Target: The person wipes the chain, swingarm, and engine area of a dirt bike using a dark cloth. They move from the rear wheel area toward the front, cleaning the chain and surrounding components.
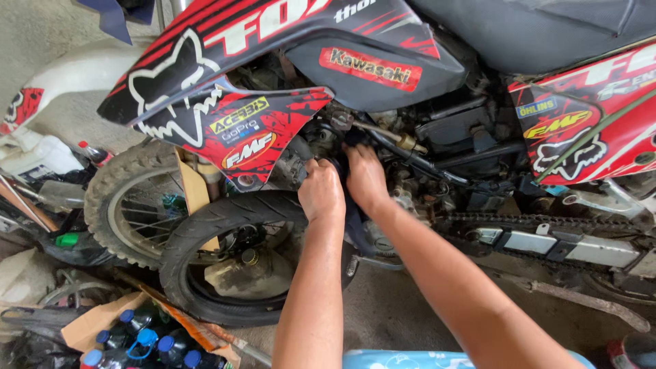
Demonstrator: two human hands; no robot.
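Note:
A dirt bike with red and black panels fills the view, its engine area open in the middle. My left hand is curled into a fist against the engine, just below the red side panel. My right hand sits right beside it, fingers pushed in among the black engine parts. Both hands close on a black rubber strap, whose loose end hangs down between my wrists. The fingertips are hidden behind the hands.
A loose smooth tyre leans in front of the knobby front wheel. A cardboard box of blue-capped bottles stands at bottom left. The drive chain runs right. A white fender and clutter lie at left.

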